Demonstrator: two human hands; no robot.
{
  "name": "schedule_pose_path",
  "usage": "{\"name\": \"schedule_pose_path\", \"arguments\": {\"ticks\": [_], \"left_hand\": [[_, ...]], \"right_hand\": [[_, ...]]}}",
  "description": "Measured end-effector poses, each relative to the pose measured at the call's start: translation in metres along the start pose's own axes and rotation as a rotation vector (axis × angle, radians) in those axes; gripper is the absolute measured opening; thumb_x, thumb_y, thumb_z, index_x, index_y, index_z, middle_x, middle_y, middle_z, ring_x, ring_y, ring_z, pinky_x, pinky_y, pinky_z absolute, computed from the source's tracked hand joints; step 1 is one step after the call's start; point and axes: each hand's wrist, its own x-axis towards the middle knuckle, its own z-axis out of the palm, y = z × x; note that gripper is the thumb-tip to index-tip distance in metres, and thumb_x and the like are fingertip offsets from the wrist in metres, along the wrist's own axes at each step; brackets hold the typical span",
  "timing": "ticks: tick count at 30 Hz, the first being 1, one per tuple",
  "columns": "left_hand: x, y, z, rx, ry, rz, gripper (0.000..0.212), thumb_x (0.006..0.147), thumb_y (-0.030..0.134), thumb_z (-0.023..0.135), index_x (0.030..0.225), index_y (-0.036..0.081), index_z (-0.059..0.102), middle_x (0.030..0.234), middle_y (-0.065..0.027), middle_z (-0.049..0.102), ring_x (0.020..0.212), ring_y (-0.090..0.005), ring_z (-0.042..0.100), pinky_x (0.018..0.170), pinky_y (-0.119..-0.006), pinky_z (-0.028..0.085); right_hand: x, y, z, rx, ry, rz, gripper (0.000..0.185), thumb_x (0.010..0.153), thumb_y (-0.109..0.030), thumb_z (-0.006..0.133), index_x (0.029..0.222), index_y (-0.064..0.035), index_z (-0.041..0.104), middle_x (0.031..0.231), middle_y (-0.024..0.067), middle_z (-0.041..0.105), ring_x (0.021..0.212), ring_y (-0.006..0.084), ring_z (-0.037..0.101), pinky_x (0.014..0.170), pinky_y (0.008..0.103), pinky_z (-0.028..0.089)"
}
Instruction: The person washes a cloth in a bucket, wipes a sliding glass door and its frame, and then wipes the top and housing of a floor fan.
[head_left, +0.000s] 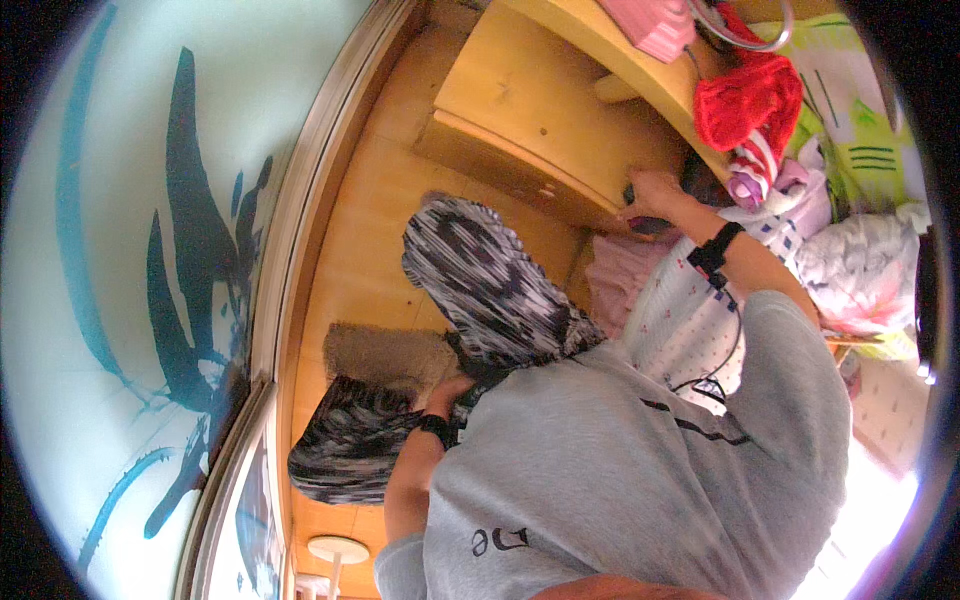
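Observation:
My right hand (656, 196) reaches to the right end of a wooden drawer or cabinet panel (517, 112), its fingers at the edge beside a small dark object (649, 224). Whether it grips either one cannot be told. My left hand (448, 396) is low between my legs, partly hidden by my shirt and black fabric; what it touches is unclear. Both wrists wear black bands. My legs are in black-and-grey patterned trousers, one knee (487, 262) pointing towards the panel, the other leg (352, 442) bent to the left.
Pink cloth (622, 274) and white dotted bedding (675, 330) lie right of my knee. Red cloth (750, 101) and crumpled pale fabric (847, 262) are piled at upper right. A grey mat (382, 352) lies on the wooden floor. A framed painted sliding door (319, 150) runs along the left.

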Motion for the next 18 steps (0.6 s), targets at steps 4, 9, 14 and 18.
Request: {"name": "schedule_pose_path", "arguments": {"ticks": [4, 9, 14, 18], "left_hand": [[0.017, -0.003, -0.001, 0.031, -0.024, 0.005, 0.035, 0.08, 0.024, 0.057, 0.108, 0.003, 0.06, 0.114, -0.0073, 0.057, 0.105, -0.0204, 0.051, 0.091, -0.033, 0.037], [0.032, -0.008, 0.002, 0.053, -0.095, -0.034, 0.035, 0.081, 0.023, 0.057, 0.109, 0.003, 0.059, 0.115, -0.0075, 0.057, 0.105, -0.0204, 0.051, 0.09, -0.033, 0.038], [0.031, 0.004, 0.014, 0.075, -0.16, -0.063, 0.036, 0.081, 0.022, 0.057, 0.11, 0.003, 0.058, 0.115, -0.0078, 0.057, 0.105, -0.0204, 0.051, 0.09, -0.033, 0.038], [0.021, 0.013, 0.022, 0.089, -0.163, -0.062, 0.036, 0.081, 0.022, 0.057, 0.111, 0.002, 0.057, 0.115, -0.0079, 0.056, 0.105, -0.0204, 0.051, 0.089, -0.033, 0.039]], "right_hand": [[0.005, -0.006, -0.01, -0.023, -0.186, 0.05, 0.074, 0.057, -0.047, 0.075, 0.108, 0.0008, 0.052, 0.099, 0.0225, 0.059, 0.095, 0.0345, 0.057, 0.079, 0.0384, 0.046], [0.007, -0.002, -0.005, 0.069, -0.135, -0.004, 0.084, 0.059, -0.044, 0.076, 0.118, 0.0065, 0.043, 0.103, 0.0265, 0.057, 0.098, 0.0382, 0.055, 0.082, 0.0396, 0.044], [0.008, 0.01, 0.011, 0.16, -0.156, -0.017, 0.092, 0.059, -0.044, 0.077, 0.123, 0.0091, 0.036, 0.109, 0.0303, 0.052, 0.104, 0.0397, 0.051, 0.086, 0.0392, 0.042], [0.015, 0.011, 0.014, 0.23, -0.153, -0.009, 0.09, 0.057, -0.043, 0.078, 0.119, 0.0083, 0.038, 0.11, 0.0288, 0.053, 0.105, 0.0394, 0.05, 0.089, 0.0396, 0.041]]}}
